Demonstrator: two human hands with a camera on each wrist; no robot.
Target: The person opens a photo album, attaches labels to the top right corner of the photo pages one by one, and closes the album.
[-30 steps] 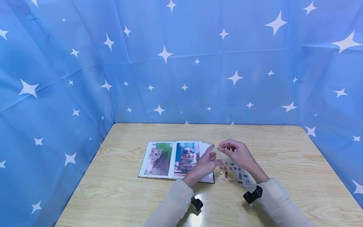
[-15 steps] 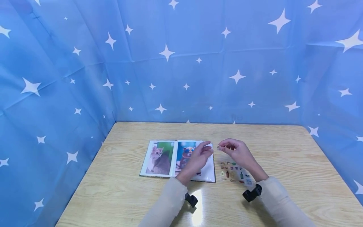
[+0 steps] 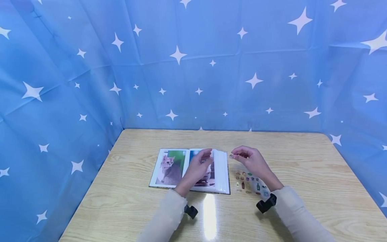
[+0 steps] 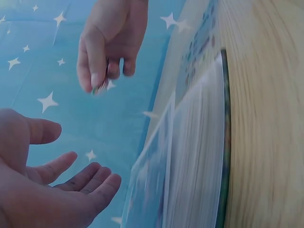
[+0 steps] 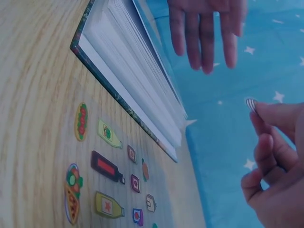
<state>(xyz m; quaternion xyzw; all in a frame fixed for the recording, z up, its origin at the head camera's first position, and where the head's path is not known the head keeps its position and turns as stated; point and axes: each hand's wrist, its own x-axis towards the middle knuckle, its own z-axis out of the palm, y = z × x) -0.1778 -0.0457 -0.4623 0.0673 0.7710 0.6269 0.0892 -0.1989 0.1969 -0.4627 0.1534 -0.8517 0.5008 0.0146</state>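
A small striped sticker (image 5: 251, 105) is pinched in the right hand (image 3: 250, 162) beside an open photo album (image 3: 222, 174).
The right hand's grip presses thumb and finger onto the sticker, holding it above the desk (image 3: 121, 195), near the album's right edge; the left hand (image 3: 196, 169) holds nothing, its grip spread with fingers loosely extended over the animal picture on the right page, and a clear sticker sheet (image 3: 248, 185) lies just right of the album.
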